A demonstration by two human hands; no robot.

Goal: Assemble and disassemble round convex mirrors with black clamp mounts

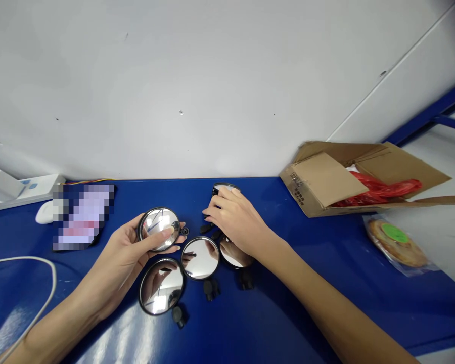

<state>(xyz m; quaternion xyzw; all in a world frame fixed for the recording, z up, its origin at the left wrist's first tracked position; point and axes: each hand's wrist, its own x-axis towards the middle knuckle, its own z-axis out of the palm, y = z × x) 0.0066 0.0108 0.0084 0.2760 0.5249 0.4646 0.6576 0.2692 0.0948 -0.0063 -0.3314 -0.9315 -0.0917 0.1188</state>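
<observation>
My left hand (131, 250) is closed around a round black-rimmed convex mirror (157, 222), with the thumb across its glass and the fingers beneath. A small black mount (185, 231) sticks out at that mirror's right side. Farther back, my right hand (235, 217) has its fingers curled at another round mirror (226, 186), which they partly cover. Two more mirrors, one at the front left (162, 286) and one in the middle (200, 258), lie face up on the blue table. A further mirror (235, 254) sits partly under my right wrist. Black clamp mounts (211, 289) project from these.
An open cardboard box (311, 182) with a red plastic bag (379, 187) stands at the right. Before it lies a wrapped round pastry (398, 241). At left are a phone (84, 217), a white mouse-like object (44, 212), a white device (38, 189) and a white cable (53, 278).
</observation>
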